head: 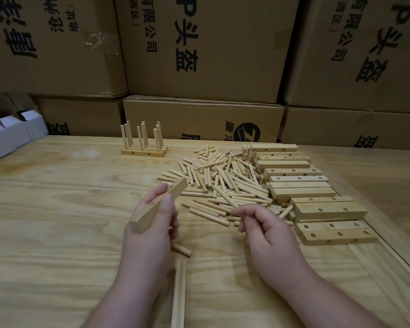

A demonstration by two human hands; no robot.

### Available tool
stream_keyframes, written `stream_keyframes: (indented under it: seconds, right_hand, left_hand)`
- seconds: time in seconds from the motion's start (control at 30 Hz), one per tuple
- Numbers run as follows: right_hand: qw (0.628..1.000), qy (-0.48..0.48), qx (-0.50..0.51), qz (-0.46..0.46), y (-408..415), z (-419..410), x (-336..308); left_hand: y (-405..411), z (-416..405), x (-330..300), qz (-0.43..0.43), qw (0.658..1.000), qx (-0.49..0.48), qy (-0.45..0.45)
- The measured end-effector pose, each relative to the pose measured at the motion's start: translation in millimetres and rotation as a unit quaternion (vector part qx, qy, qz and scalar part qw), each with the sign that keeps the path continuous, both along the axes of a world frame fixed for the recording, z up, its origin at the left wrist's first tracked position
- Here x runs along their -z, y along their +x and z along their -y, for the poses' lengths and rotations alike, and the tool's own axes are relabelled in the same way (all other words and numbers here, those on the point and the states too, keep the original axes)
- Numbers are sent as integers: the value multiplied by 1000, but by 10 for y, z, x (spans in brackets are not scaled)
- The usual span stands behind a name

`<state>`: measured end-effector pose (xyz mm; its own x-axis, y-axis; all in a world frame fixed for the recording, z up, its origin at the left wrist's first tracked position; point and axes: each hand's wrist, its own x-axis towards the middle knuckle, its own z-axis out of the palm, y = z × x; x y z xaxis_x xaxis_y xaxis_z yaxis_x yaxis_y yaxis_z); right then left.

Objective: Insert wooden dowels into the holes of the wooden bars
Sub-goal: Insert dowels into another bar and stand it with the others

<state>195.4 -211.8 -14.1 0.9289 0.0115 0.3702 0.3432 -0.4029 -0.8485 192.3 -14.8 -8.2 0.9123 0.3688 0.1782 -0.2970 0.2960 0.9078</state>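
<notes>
Your left hand (153, 215), at centre frame, grips a pale rectangular wooden bar (160, 204), fingers and thumb curled round its middle; the bar is lifted off the table and tilts up toward the upper right, a drilled hole just visible beside your thumb. Your right hand (262, 229), right of centre, has its fingers curled in narrowly, thumb and forefinger pinching the near end of a light round wooden dowel (226, 197) that points up and left over the pile.

Between and beyond your hands, the loose heap of short wooden dowels (223, 178) spreads across the middle of the light plywood tabletop (57, 221). Just right of it, the stack of drilled wooden bars (313, 192) runs toward the right edge. At upper centre, the finished bars with upright dowels (142, 142) stand well apart from your hands. One stray dowel (182, 249) lies below your left hand. Brown cardboard boxes with black print (199, 48) fill the top of the frame.
</notes>
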Motion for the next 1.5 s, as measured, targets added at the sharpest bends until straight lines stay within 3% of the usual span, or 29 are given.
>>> stream_keyframes:
  seconds: [0.17,0.37,0.57,0.67,0.8,0.9,1.07,1.2,1.37,1.5]
  right_hand:
    - [1000,2,-6,-5,14,13,29]
    - [1000,3,-3,18,35,10,49]
    - [1000,-2,-7,18,41,17,72]
    - [1000,1,-16,18,40,19,78]
    - [1000,4,-18,16,42,2,62]
    - [1000,1,-24,15,42,6,59]
    - [1000,1,-21,13,39,6,54]
    - [1000,20,-13,15,38,5,56]
    - [999,29,-16,20,18,-4,33]
    - [999,25,-14,18,10,-7,25]
  left_hand:
    - [13,-34,-72,-22,990,-3,-139]
    - [27,-53,-18,-70,981,-6,-181]
    - [15,-74,22,-49,992,25,-114]
    - [-5,-131,-1,-71,995,-34,-55]
    - [-1,-187,-43,-124,977,-142,-96]
    - [-42,-184,-103,-146,971,-170,-87]
    - [-47,-55,-93,-110,979,-56,-161]
    - [-9,49,-118,-96,965,41,-241]
    - [-2,39,-120,-134,954,73,-259]
    - [4,4,-129,-108,958,73,-254]
